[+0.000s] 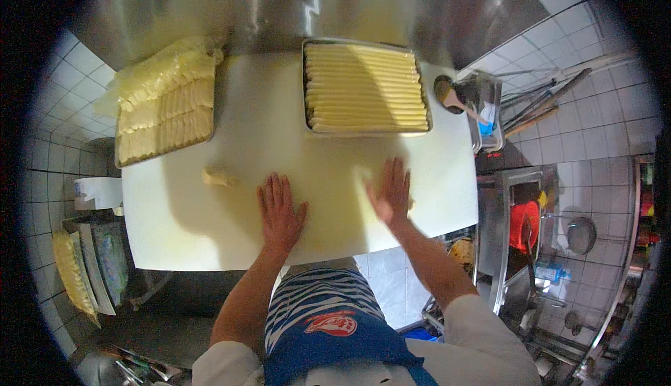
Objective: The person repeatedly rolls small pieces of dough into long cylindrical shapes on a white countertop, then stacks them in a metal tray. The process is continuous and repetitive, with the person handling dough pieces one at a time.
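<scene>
My left hand (pixel 280 215) is palm down on or just above a white work board (pixel 325 171), fingers a little apart. To its left lies a short, thick piece of dough (pixel 218 177). Further right, my right hand (pixel 391 192) is also palm down, thumb spread and slightly blurred. A small pale bit, perhaps dough (pixel 411 205), shows at its outer edge; what lies under the palm is hidden. Beyond my right hand stands a metal tray (pixel 367 134) filled with long dough strips (pixel 367 87) in parallel rows.
At the back left, another tray (pixel 214 124) holds rows of short dough pieces (pixel 168 124), partly under plastic film (pixel 162 69). A dark bowl (pixel 443 86) with a wooden-handled brush (pixel 461 104) stands at the right edge, beside clear containers (pixel 490 92). A metal wall (pixel 346 8) rises behind.
</scene>
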`<move>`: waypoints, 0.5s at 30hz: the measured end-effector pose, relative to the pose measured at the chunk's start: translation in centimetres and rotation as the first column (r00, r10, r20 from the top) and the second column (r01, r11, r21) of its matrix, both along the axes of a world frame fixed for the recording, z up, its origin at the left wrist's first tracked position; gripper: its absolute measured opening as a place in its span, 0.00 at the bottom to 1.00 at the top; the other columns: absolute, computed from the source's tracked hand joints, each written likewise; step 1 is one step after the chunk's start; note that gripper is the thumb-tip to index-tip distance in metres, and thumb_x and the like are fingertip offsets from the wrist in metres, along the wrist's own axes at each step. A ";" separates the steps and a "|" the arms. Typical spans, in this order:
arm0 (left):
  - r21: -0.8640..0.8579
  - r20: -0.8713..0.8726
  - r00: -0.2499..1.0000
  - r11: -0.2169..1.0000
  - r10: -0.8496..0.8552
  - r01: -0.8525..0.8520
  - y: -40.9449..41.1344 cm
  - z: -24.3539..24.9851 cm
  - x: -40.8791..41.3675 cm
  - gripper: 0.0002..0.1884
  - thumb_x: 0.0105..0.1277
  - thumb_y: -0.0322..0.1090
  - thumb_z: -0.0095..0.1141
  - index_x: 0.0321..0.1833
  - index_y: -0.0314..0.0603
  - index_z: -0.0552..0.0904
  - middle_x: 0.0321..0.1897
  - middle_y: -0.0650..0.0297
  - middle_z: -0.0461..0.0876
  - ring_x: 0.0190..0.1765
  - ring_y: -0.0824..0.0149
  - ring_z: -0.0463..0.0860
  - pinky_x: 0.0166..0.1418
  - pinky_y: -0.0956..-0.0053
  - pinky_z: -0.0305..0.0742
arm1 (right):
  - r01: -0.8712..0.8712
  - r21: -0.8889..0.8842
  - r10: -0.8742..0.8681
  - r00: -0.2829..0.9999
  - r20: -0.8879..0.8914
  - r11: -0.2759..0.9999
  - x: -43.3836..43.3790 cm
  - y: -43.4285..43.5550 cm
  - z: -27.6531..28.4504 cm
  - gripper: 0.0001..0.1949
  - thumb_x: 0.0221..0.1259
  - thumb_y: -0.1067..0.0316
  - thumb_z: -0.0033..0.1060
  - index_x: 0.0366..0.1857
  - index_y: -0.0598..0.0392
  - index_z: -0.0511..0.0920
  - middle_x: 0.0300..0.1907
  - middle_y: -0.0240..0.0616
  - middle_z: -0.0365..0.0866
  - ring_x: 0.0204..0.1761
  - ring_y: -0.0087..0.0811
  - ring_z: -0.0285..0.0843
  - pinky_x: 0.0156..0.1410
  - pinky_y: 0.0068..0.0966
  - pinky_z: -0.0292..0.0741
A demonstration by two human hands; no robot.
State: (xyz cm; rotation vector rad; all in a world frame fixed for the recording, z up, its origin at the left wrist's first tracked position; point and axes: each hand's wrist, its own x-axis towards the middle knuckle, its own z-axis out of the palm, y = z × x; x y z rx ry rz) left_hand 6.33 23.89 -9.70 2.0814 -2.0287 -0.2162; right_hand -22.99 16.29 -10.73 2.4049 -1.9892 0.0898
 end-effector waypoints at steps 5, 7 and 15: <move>0.006 -0.022 1.000 1.000 0.008 -0.008 0.7 -0.8 0.7 0.42 0.75 0.53 0.59 0.82 0.32 0.62 0.85 0.43 0.53 0.87 0.45 0.52 0.89 0.43 0.41 | -0.047 0.106 0.045 0.999 0.019 0.993 2.5 6.8 -1.3 0.49 0.71 0.39 0.58 0.79 0.74 0.54 0.82 0.69 0.51 0.85 0.61 0.46 0.90 0.51 0.44; 0.114 -0.046 0.998 0.993 0.042 -0.036 0.4 -0.2 0.7 0.42 0.75 0.53 0.59 0.82 0.32 0.61 0.85 0.43 0.53 0.87 0.44 0.51 0.89 0.43 0.41 | -0.141 0.334 0.091 0.983 0.162 0.932 1.5 14.0 0.1 0.50 0.70 0.37 0.58 0.80 0.74 0.54 0.82 0.67 0.52 0.86 0.60 0.45 0.90 0.54 0.40; -0.004 -0.018 1.000 1.000 -0.025 0.025 0.9 -0.8 0.0 0.43 0.75 0.55 0.58 0.84 0.33 0.59 0.86 0.43 0.52 0.88 0.45 0.49 0.89 0.43 0.40 | 0.029 -0.104 -0.025 0.999 0.039 0.994 -1.0 -2.0 -3.0 0.49 0.69 0.39 0.60 0.79 0.74 0.55 0.82 0.70 0.52 0.85 0.59 0.48 0.89 0.54 0.45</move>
